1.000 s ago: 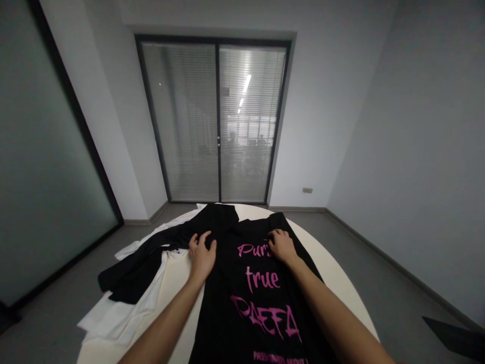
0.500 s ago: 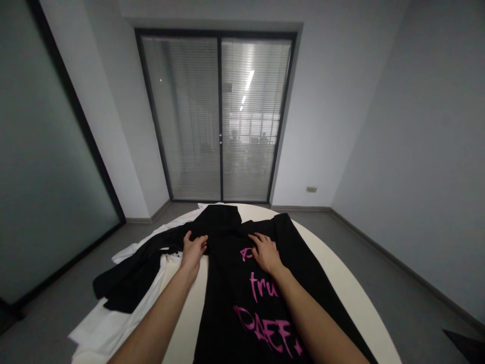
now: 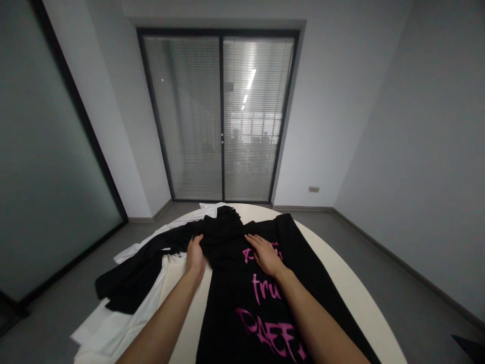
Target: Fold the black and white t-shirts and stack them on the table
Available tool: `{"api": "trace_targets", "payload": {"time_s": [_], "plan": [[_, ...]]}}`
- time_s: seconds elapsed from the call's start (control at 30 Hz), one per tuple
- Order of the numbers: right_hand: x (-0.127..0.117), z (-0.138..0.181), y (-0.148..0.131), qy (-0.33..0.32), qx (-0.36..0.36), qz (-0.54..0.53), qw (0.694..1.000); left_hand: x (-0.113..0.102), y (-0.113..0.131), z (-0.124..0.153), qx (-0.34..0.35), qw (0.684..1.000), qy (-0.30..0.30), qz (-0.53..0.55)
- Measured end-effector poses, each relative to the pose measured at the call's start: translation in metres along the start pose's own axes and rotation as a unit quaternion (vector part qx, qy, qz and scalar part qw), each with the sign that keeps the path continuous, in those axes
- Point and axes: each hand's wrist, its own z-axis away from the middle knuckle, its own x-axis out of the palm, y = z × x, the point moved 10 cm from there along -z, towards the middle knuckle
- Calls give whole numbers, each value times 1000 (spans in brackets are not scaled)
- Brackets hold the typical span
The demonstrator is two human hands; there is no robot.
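Note:
A black long-sleeved top (image 3: 227, 293) with pink lettering lies spread over the round table (image 3: 364, 303). At its left side, my left hand (image 3: 196, 260) is closed on the bunched black cloth, thumb on top; the other fingers are mostly hidden. My right hand (image 3: 266, 257) rests flat on the chest, fingers stretched over the upper lettering. One black sleeve (image 3: 132, 275) reaches out to the left across white clothing (image 3: 109, 323). On the right the other sleeve (image 3: 303, 247) lies straight down along the body.
White clothing hangs over the table's left edge. Past the table are a glass door with blinds (image 3: 250, 167), a wall socket (image 3: 313, 189) and grey floor (image 3: 382, 253). A frosted glass panel (image 3: 56, 167) stands at the left. Something dark (image 3: 468, 348) shows at the lower right.
My left hand has turned thumb-up and its fingers have gone out of sight by the cloth. The black fabric at the upper left is more crumpled. My right hand has barely moved.

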Motion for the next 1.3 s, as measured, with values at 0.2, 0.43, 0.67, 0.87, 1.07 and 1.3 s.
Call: {"api": "trace_targets", "payload": {"time_s": [0.2,0.43,0.67,0.87,1.07,1.3], "plan": [[2,1,5,-1,5,-3,1000,-15,23,2,90,994,68,15],[1,3,-9,-31,1,-6,999,4,67,36,239,962,40,-129],[-2,7,-22,-36,-3,6,999,11,77,50,247,952,77,-163],[-12,-4,-13,9,21,-65,998,-3,45,22,122,987,92,-50],[-33,-40,24,73,156,-40,984,-27,36,18,145,973,134,-123],[-35,-84,52,52,224,-28,973,-15,27,24,195,952,15,-237]]}}
